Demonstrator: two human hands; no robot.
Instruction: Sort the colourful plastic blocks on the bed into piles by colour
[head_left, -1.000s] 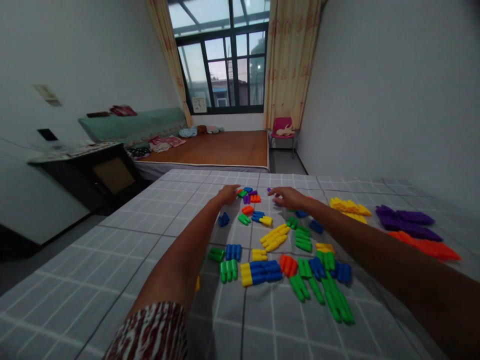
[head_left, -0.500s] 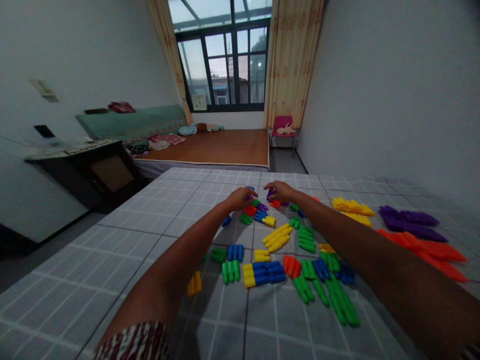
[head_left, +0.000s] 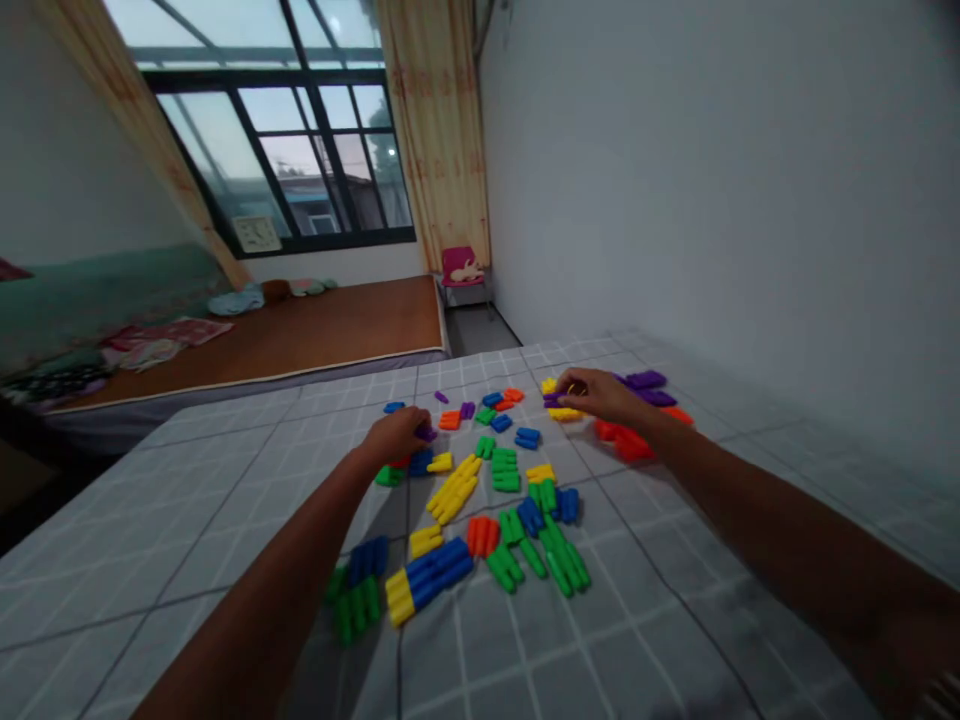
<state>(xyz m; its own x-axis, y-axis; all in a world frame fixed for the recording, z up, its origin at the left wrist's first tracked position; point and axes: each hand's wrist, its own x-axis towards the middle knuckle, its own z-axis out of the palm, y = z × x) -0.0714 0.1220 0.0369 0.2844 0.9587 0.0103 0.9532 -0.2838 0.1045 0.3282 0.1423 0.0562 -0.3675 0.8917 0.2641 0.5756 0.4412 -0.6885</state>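
Observation:
My right hand (head_left: 592, 392) is at the far right of the toy pieces, its fingers pinched on a purple plastic building block (head_left: 553, 399), above yellow blocks (head_left: 564, 414). Further left, my left hand (head_left: 396, 437) is low over the table with curled fingers. A small purple block (head_left: 426, 434) shows at its fingertips; whatever the fingers close on is mostly hidden. Beside that hand lie a green block (head_left: 389, 476), a blue block (head_left: 421, 462) and a yellow block (head_left: 440, 462).
Bullet-shaped yellow blocks (head_left: 454, 490), green blocks (head_left: 505, 470) and a joined blue row (head_left: 439, 566) lie across the checked tablecloth (head_left: 600, 640). Red-orange blocks (head_left: 630, 442) and purple blocks (head_left: 646, 380) are grouped at the right. Behind the table are a bed (head_left: 337, 320) and a chair (head_left: 459, 265).
The view has swung right. My right hand has moved right, carrying the purple block from the loose pieces to the yellow pile. My left hand stays among the loose blocks, its fingers now more curled.

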